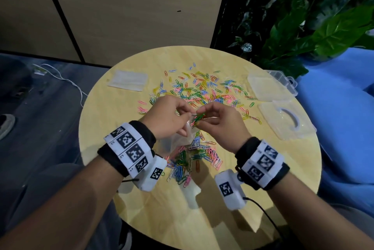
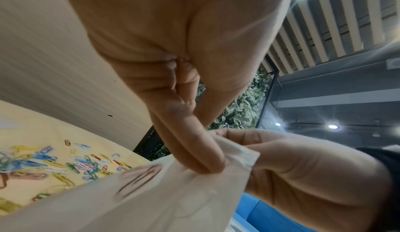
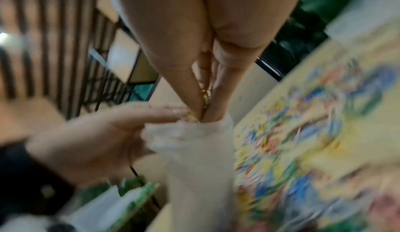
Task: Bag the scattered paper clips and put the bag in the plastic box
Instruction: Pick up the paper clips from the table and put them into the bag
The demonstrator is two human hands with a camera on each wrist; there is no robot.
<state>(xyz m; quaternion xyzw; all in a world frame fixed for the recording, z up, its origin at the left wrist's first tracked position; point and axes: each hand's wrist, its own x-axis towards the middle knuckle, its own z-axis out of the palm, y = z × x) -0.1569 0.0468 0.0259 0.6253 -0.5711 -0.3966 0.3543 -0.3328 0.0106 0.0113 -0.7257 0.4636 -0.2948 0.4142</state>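
Observation:
Colourful paper clips lie scattered over the round wooden table, with a second heap near its front. Just above the table, my left hand pinches the rim of a clear plastic bag between thumb and finger. The bag hangs below that hand, a few clips showing through it. My right hand pinches a small bunch of clips at the bag's mouth. The right wrist view is blurred. The plastic box lies open at the right.
The box's lid with its handle rests flat at the table's right edge. A stack of spare clear bags sits at the back left. Leafy plants and a blue seat stand to the right, and a white cable lies on the floor to the left.

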